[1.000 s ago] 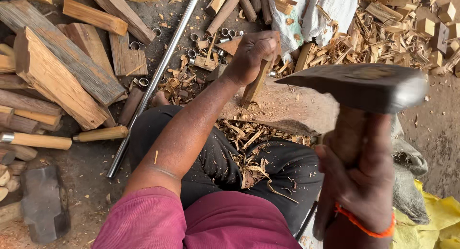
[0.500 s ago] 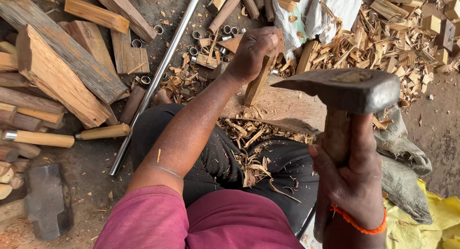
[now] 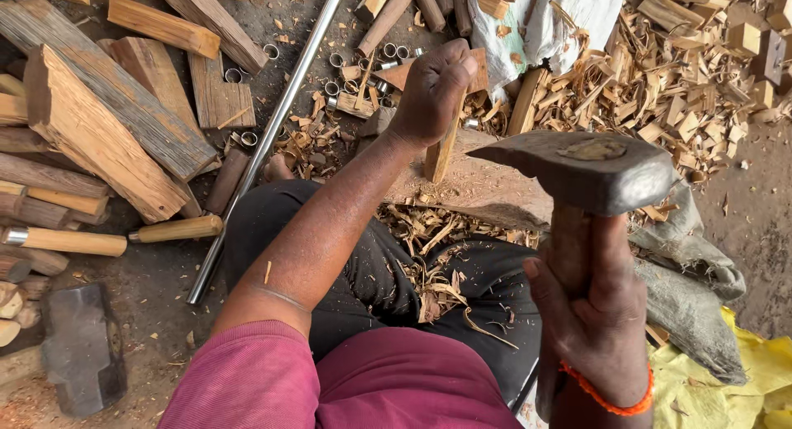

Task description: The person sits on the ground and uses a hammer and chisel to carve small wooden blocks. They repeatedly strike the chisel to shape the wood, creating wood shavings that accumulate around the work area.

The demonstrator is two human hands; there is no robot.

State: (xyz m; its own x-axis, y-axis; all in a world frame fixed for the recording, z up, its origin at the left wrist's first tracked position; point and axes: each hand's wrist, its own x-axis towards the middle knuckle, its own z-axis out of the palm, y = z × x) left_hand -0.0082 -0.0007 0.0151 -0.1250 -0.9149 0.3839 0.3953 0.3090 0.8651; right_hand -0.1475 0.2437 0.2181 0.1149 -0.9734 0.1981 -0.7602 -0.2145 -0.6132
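Fingers of left hand (image 3: pixel 433 87) hide wooden stick's (image 3: pixel 441 148) top.

head-worn view, steeply down, seemingly close

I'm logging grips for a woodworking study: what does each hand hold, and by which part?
The left hand grips a wooden stick by its top end, standing it on a wooden block. The right hand holds an axe by its wooden handle, just below the head.

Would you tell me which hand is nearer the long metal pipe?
Left. The left hand grips a wooden stick near the metal pipe; the right hand holds the axe farther away.
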